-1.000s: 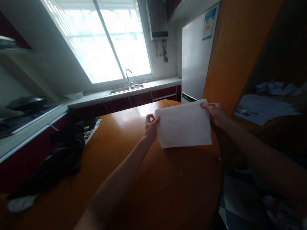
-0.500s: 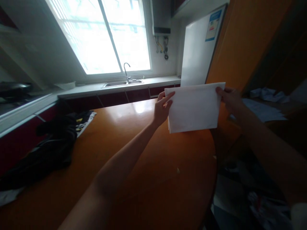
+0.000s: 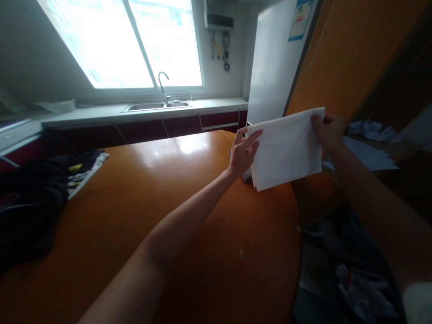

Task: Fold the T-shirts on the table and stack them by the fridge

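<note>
a: where's the folded white paper (image 3: pixel 286 148)?
b: held up over the far edge of the orange table (image 3: pixel 141 198). left hand (image 3: pixel 243 153) fingers flat along its left edge, right hand (image 3: pixel 326 131) pinching the top right corner.
a: handling?
b: looks light, floppy, creases easily. best gripped by both side edges.

Both forearms bare, no sleeves, no rings visible.

Bare tabletop (image 3: pixel 162 189) — dark clothes (image 3: pixel 30 202) leftward
</note>
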Demonstrator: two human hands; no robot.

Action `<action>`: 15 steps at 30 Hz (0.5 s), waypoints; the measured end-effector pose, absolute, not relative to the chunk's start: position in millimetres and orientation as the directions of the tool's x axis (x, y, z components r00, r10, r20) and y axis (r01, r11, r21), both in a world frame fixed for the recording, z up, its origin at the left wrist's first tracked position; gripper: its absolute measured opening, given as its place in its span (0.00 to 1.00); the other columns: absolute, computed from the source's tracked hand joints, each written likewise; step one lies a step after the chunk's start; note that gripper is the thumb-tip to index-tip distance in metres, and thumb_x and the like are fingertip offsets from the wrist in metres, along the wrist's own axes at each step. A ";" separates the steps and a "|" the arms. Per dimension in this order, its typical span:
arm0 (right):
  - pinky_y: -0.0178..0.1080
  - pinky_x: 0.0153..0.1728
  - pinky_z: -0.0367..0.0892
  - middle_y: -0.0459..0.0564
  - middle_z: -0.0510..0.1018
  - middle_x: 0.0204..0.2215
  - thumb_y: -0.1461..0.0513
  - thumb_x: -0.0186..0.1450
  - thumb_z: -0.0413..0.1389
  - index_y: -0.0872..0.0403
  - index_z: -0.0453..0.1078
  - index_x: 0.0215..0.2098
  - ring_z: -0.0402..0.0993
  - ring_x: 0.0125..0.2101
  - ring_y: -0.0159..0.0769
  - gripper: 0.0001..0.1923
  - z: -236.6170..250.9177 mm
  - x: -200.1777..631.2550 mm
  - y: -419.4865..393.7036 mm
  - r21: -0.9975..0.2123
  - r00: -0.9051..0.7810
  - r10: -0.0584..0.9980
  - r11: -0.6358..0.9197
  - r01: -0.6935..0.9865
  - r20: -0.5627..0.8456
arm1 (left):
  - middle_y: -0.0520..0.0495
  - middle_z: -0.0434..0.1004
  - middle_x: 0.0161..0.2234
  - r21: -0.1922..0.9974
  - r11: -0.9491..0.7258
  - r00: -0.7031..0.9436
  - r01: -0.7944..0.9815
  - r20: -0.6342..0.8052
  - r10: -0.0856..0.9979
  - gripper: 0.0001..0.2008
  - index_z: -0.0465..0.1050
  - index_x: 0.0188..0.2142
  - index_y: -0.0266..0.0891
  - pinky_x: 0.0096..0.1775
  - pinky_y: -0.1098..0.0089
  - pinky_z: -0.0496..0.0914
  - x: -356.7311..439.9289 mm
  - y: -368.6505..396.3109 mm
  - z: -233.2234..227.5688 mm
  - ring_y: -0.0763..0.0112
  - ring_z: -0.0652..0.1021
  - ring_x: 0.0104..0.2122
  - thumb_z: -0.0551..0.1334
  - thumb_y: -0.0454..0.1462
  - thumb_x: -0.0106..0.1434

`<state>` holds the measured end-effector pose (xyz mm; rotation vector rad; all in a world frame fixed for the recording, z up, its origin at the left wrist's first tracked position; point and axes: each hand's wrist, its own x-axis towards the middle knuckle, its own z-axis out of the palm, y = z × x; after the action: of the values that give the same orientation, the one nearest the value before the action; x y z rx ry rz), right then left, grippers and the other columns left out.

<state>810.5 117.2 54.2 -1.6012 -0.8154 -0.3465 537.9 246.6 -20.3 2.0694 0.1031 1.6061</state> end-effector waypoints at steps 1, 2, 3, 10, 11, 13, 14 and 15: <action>0.36 0.27 0.59 0.52 0.79 0.30 0.60 0.65 0.62 0.61 0.78 0.34 0.66 0.26 0.31 0.10 52.4 812.5 129.5 -0.716 0.693 0.317 -0.059 0.696 0.648 | 0.45 0.65 0.59 0.466 -0.850 0.288 -0.243 0.872 0.396 0.16 0.75 0.58 0.50 0.48 0.65 0.75 544.5 260.9 -24.7 0.62 0.72 0.54 0.60 0.43 0.73; 0.36 0.27 0.58 0.51 0.78 0.28 0.60 0.65 0.62 0.60 0.77 0.32 0.65 0.26 0.31 0.10 49.0 813.6 142.8 -0.692 0.681 0.339 -0.107 0.714 0.650 | 0.44 0.66 0.57 0.501 -0.830 0.282 -0.247 0.856 0.433 0.16 0.75 0.58 0.49 0.49 0.65 0.75 550.7 275.8 -30.6 0.62 0.71 0.55 0.61 0.42 0.71; 0.36 0.27 0.57 0.50 0.77 0.27 0.61 0.65 0.61 0.59 0.76 0.29 0.64 0.25 0.31 0.09 44.0 813.7 156.7 -0.672 0.672 0.366 -0.150 0.725 0.643 | 0.44 0.67 0.55 0.544 -0.799 0.281 -0.256 0.833 0.477 0.16 0.76 0.57 0.48 0.49 0.65 0.74 556.4 290.4 -38.0 0.62 0.72 0.54 0.63 0.40 0.70; 0.36 0.29 0.59 0.46 0.70 0.20 0.61 0.64 0.62 0.54 0.64 0.20 0.63 0.24 0.33 0.17 2.7 814.2 229.8 -0.661 0.701 0.474 -0.284 0.694 0.533 | 0.42 0.69 0.52 0.787 -0.587 0.296 -0.192 0.617 0.729 0.17 0.80 0.52 0.43 0.48 0.67 0.74 572.1 341.0 -84.1 0.63 0.74 0.51 0.64 0.31 0.64; 0.36 0.29 0.60 0.47 0.71 0.20 0.60 0.64 0.62 0.54 0.65 0.21 0.64 0.25 0.34 0.17 2.2 818.0 235.2 -0.656 0.704 0.476 -0.298 0.693 0.528 | 0.42 0.70 0.52 0.793 -0.582 0.289 -0.180 0.608 0.739 0.18 0.80 0.52 0.42 0.48 0.67 0.74 572.3 343.4 -83.8 0.64 0.75 0.50 0.64 0.30 0.64; 0.36 0.30 0.62 0.48 0.72 0.22 0.59 0.65 0.61 0.54 0.66 0.23 0.67 0.26 0.35 0.16 5.0 827.6 245.2 -0.626 0.695 0.498 -0.332 0.706 0.519 | 0.42 0.71 0.52 0.808 -0.574 0.278 -0.136 0.587 0.760 0.19 0.80 0.53 0.42 0.49 0.66 0.74 573.0 349.9 -78.7 0.64 0.76 0.49 0.63 0.29 0.63; 0.36 0.30 0.62 0.49 0.73 0.23 0.58 0.66 0.60 0.54 0.67 0.24 0.68 0.26 0.35 0.15 6.7 832.2 250.4 -0.595 0.684 0.523 -0.361 0.718 0.509 | 0.43 0.72 0.52 0.821 -0.563 0.277 -0.097 0.565 0.777 0.20 0.80 0.53 0.41 0.50 0.66 0.74 573.7 354.3 -75.2 0.64 0.76 0.49 0.63 0.29 0.63; 0.37 0.31 0.63 0.49 0.74 0.25 0.57 0.67 0.60 0.55 0.68 0.25 0.69 0.27 0.35 0.14 7.4 835.9 256.0 -0.555 0.673 0.553 -0.397 0.731 0.491 | 0.43 0.73 0.52 0.843 -0.535 0.281 -0.047 0.526 0.803 0.20 0.80 0.53 0.41 0.51 0.65 0.73 574.5 359.0 -72.3 0.64 0.77 0.49 0.64 0.29 0.62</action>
<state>835.9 256.0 7.4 -2.1054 -0.9863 -0.2909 574.5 359.0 -72.3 1.7582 0.6891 1.3536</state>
